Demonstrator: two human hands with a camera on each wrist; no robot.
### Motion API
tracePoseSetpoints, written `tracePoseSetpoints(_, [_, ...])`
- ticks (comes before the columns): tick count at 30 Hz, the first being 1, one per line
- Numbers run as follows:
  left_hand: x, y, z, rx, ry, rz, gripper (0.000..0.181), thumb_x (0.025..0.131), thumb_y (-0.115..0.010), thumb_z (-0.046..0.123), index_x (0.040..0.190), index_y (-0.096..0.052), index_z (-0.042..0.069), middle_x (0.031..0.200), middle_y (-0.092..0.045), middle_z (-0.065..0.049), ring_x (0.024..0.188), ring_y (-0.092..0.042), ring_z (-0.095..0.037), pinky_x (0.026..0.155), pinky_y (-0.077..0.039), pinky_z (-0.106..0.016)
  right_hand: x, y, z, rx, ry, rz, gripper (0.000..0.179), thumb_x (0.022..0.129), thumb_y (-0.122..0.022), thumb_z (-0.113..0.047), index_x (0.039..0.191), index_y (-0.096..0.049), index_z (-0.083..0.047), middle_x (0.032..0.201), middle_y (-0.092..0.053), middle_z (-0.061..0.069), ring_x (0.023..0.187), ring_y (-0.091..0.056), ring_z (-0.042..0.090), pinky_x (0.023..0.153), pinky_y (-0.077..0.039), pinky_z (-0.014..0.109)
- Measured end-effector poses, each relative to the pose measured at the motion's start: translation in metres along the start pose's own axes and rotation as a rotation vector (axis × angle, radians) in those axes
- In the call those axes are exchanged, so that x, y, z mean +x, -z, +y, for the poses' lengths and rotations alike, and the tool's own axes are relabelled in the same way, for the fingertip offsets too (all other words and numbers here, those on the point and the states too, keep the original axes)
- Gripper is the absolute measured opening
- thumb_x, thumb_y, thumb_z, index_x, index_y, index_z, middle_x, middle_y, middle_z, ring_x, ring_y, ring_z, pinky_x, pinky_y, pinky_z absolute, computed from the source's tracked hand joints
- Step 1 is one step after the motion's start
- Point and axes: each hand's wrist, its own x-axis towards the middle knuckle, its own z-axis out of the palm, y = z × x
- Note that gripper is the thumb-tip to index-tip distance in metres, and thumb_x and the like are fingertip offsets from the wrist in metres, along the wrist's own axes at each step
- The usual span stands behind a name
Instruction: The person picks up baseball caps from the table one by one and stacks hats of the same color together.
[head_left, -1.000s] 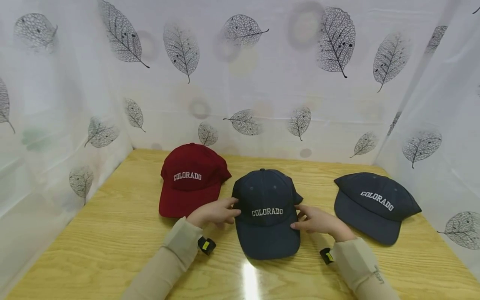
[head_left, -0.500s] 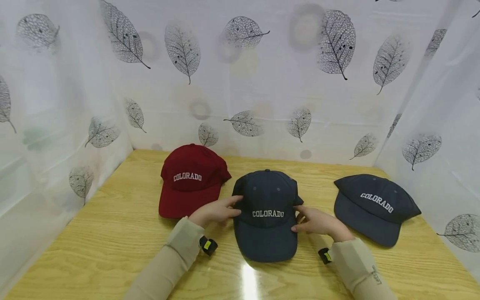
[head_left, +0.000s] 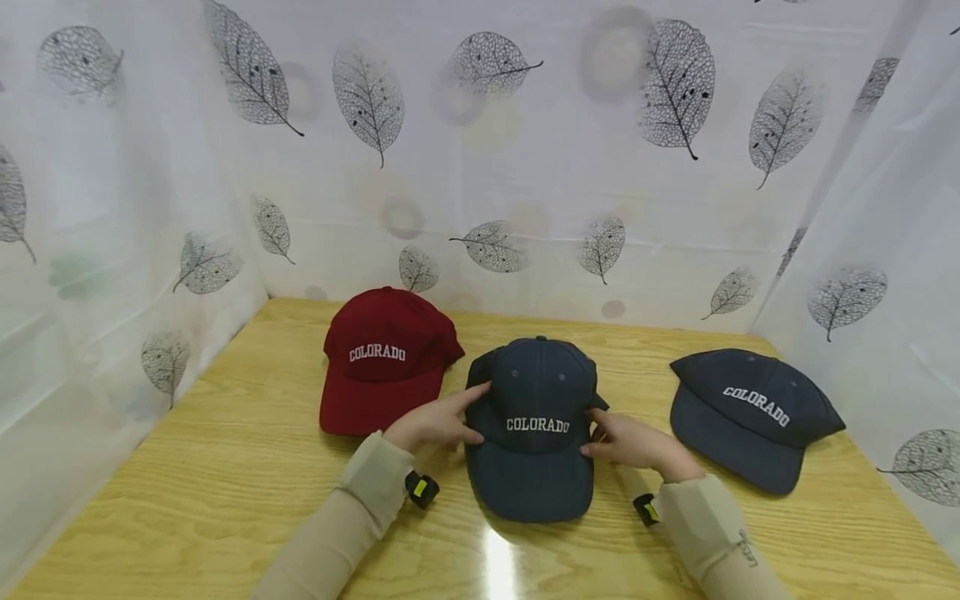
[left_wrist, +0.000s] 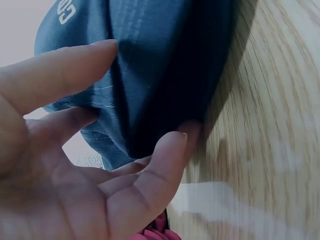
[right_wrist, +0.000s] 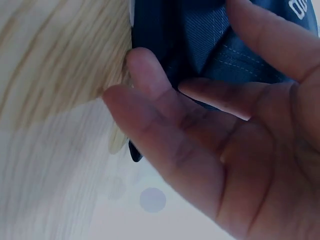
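Note:
A navy baseball cap with white COLORADO lettering sits upright on the table in the head view, brim toward me. My left hand touches its left side with loosely spread fingers. In the left wrist view, the thumb of the left hand meets the fabric near the brim, and other fingertips lie low by the tabletop. On the cap's opposite side is my right hand, thumb by the brim. The right wrist view shows the fingers of the right hand relaxed along the cap's lower edge, some beside the table surface.
A red COLORADO baseball cap stands behind my left hand. Another navy cap lies angled at the right of the wooden table. A white leaf-print curtain hangs around the back and sides.
The middle cap has turned slightly, its crown shifting right and its brim a little left. My left fingertips have moved slightly up along its side. The other caps stay put.

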Motion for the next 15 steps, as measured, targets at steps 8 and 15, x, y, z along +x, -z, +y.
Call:
tracePoseSetpoints(8, [0.008,-0.002,-0.005,0.073,0.000,0.041,0.085,0.074,-0.068,-0.001,0.141,-0.016,0.007,0.139,-0.024,-0.018,0.113,-0.038,-0.028,0.067,-0.045,-0.033,0.005,0.001,-0.003,-0.093,0.014,-0.006,0.050,0.084,-0.061,-0.019,0.115,-0.039,0.013,0.076,-0.057,0.005,0.060,-0.054,0.015,0.055,-0.043,0.029])
tracePoseSetpoints(15, [0.013,-0.006,-0.006,0.123,0.032,0.083,0.083,0.074,-0.070,0.005,0.140,-0.020,0.008,0.139,-0.027,-0.016,0.117,-0.034,-0.024,0.087,-0.036,-0.037,0.006,0.001,-0.004,-0.161,0.011,0.003,0.032,0.083,-0.062,-0.017,0.099,-0.048,0.005,0.073,-0.052,0.003,0.061,-0.049,0.013,0.056,-0.040,0.029])
